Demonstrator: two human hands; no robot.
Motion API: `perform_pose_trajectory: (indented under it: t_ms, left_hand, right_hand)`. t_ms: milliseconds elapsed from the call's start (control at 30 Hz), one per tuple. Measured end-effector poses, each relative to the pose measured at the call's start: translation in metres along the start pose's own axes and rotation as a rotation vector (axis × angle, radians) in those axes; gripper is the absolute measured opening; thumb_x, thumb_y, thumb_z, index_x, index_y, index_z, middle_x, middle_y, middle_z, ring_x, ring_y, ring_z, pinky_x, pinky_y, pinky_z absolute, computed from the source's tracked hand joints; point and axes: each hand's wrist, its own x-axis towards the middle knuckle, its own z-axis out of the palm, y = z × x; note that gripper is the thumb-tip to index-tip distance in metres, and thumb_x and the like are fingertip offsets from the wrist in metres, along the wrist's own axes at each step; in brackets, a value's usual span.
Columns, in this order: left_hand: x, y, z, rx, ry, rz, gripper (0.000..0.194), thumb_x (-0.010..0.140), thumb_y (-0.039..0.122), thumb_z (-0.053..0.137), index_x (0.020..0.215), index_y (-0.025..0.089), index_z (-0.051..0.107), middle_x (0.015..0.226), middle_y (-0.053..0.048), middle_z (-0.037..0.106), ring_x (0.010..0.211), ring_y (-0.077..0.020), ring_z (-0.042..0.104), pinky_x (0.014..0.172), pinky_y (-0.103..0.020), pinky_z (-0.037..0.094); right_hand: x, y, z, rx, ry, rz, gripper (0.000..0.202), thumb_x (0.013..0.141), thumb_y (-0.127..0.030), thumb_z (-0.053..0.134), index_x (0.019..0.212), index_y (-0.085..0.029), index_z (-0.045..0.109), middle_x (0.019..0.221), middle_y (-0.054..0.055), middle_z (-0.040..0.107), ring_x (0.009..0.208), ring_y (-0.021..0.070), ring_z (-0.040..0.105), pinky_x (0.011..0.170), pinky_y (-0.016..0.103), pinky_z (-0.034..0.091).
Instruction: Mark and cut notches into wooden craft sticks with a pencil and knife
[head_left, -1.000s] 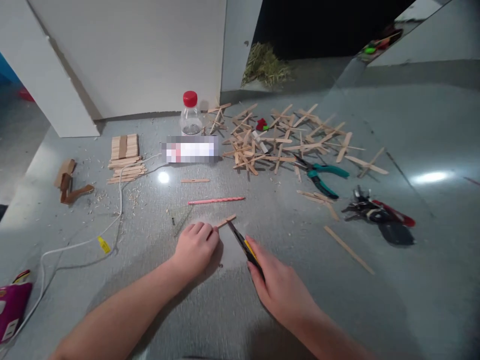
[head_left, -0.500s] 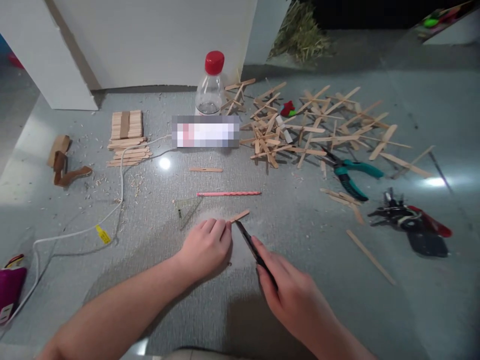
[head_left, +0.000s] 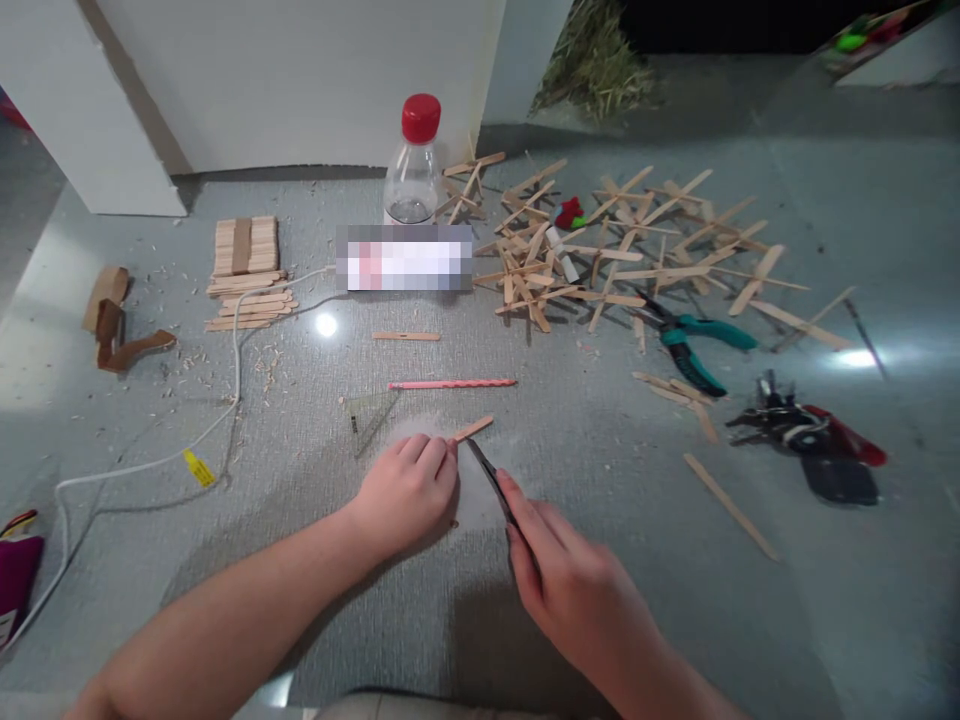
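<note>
Clock: 12 points away from the person. The narrow, flat, pale wooden stick [head_left: 475, 428] lies just past the left fingertips, its free end running out toward 2 o'clock. The left hand [head_left: 409, 495] is the nearer one: fingers together, curled, clamped on the stick's near end (fingertips hidden, so pinch or downward press cannot be told). The right hand [head_left: 562, 565] sits at about 4 o'clock from the stick, fingers wrapped on the slim, dark-bodied craft knife [head_left: 491, 480], apart from the wood itself. Knife axis points to 11 o'clock, thus roughly square across the stick's long axis. Key relation: its tip meets the stick's near edge just beside the left fingertips; contact or a slight gap, cannot tell. The pink, round, twist-patterned pencil [head_left: 452, 384] lies at 11 o'clock from the stick, near but not touching.
</note>
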Motion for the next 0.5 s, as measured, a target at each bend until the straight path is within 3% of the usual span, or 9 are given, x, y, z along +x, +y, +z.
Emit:
perform_pose_trajectory:
  t_ms: [333, 500]
  left_hand:
    - [0.0, 0.001, -0.001, 0.0, -0.031, 0.012, 0.024, 0.098, 0.009, 0.045, 0.111, 0.002, 0.064, 0.087, -0.013, 0.068, 0.075, -0.0204, 0.064, 0.063, -0.034, 0.056]
    - [0.0, 0.001, -0.001, -0.001, -0.051, 0.0, 0.025, 0.098, 0.008, 0.045, 0.112, 0.002, 0.064, 0.087, -0.012, 0.069, 0.074, -0.0203, 0.064, 0.062, -0.033, 0.055]
  right_hand:
    - [0.004, -0.008, 0.004, -0.142, 0.023, -0.017, 0.073, 0.096, -0.011, 0.036, 0.164, -0.018, 0.007, 0.091, 0.008, 0.071, 0.057, 0.0157, 0.064, 0.05, 0.026, 0.051]
    - [0.011, -0.005, 0.002, -0.101, 0.024, -0.017, 0.074, 0.097, -0.009, 0.037, 0.164, -0.019, 0.007, 0.098, 0.009, 0.073, 0.064, 0.0165, 0.068, 0.054, 0.026, 0.053]
